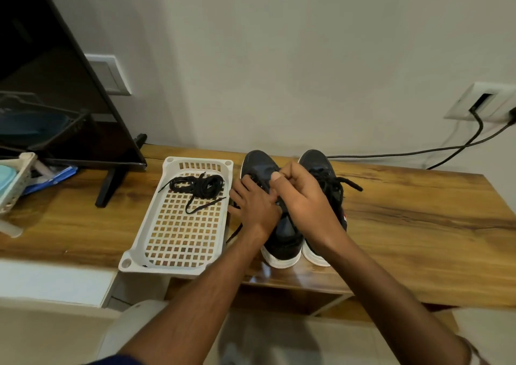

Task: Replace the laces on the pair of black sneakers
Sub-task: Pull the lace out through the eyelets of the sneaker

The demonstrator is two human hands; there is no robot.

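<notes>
Seen from the head camera, two black sneakers stand side by side on the wooden table (405, 225), toes toward the far wall, heels near the person. Both hands work over the left sneaker (279, 233). The left hand (255, 206) lies on its lacing with fingers bent down onto the upper — probably steadying the shoe so it does not slide. The right hand (303, 197) is curled over the tongue area, thumb tip pressed against the forefinger as if pinching a lace; the lace itself is hidden there, so I cannot tell for sure. The right sneaker (324, 197) keeps its lace, its ends loose on the upper. To the left, just beside the shoes, a white tray (178, 264) holds a coiled black lace (196, 187) — likely the replacement, set within reach.
</notes>
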